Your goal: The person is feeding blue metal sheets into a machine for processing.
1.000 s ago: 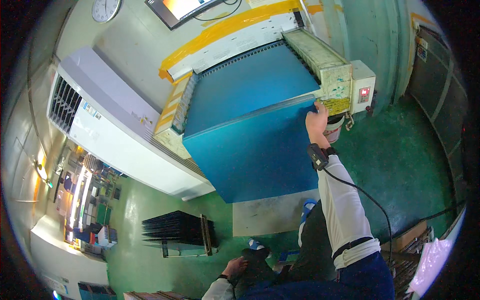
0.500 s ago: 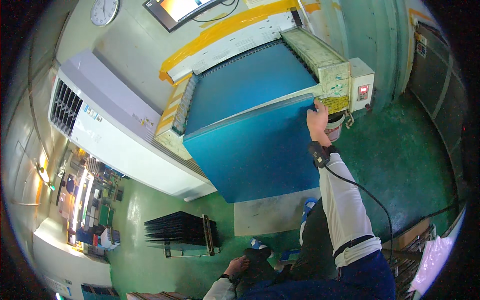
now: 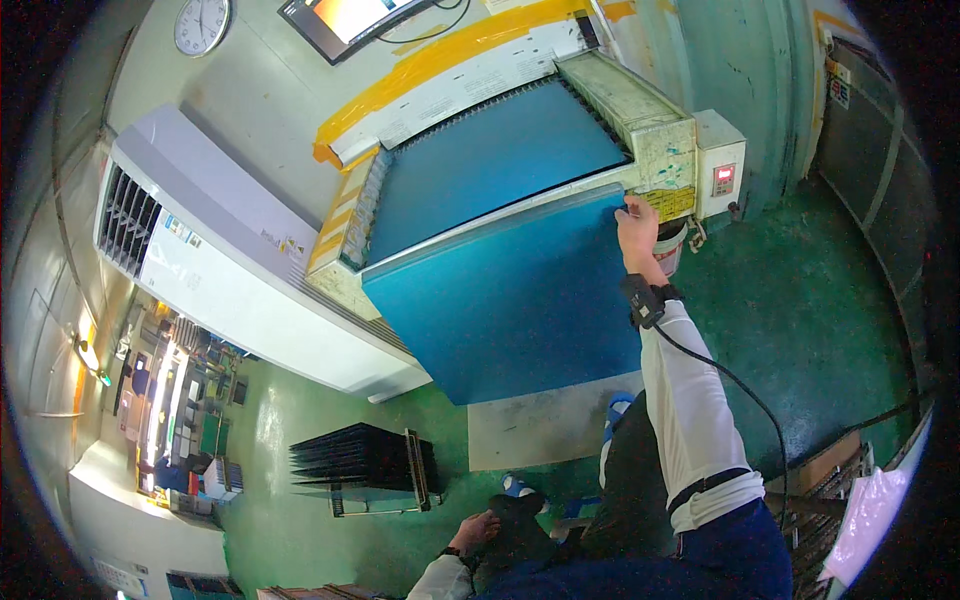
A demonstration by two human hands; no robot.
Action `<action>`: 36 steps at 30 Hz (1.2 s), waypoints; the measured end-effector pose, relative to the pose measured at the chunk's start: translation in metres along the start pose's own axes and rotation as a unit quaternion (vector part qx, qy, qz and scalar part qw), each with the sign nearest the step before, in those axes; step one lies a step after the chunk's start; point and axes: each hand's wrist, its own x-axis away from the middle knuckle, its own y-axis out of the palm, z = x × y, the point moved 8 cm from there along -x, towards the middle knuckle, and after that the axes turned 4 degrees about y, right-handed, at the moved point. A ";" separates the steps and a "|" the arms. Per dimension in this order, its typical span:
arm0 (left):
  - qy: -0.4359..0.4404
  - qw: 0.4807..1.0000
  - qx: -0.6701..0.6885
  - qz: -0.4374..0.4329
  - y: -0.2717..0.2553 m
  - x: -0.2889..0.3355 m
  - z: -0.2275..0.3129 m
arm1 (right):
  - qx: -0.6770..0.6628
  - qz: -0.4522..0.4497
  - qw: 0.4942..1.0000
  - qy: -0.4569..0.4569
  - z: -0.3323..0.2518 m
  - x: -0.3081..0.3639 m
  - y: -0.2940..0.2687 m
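Right hand point(image 3: 638, 235): grip narrow, fingertips touching the edge of the blue panel point(image 3: 510, 300) just below its upper right corner; cannot tell whether they pinch it or only rest on it. Black device point(image 3: 643, 303) strapped at the wrist, black cable point(image 3: 735, 380) running from it down past the white sleeve point(image 3: 690, 410). Left hand point(image 3: 475, 530): lies on the dark trousers point(image 3: 515, 540), fingers partly curled; width of grip cannot be told.

Panel stands steeply tilted, broad face toward the person, in front of the machine point(image 3: 655, 140). A blue sheet point(image 3: 490, 165) lies flat in the machine between its two side rails; a pale strip shows between sheet and panel.

At the machine's right end: white control box point(image 3: 718, 165) with a lit red display; a bucket point(image 3: 668, 252) below, partly hidden by the right hand. To the left: long white unit point(image 3: 230, 275) with a dark grille.

Below the panel, a grey mat point(image 3: 530, 430) on the green floor point(image 3: 265, 430). Left of the mat, a rack point(image 3: 417, 470) holds dark boards point(image 3: 350, 460), closely spaced. On the wall behind: yellow tape point(image 3: 430, 70), screen point(image 3: 345, 22), round clock point(image 3: 203, 25).
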 end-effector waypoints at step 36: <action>0.091 0.940 -0.327 -0.039 0.021 0.025 0.047 | -0.008 0.004 0.989 0.148 -0.023 0.003 -0.021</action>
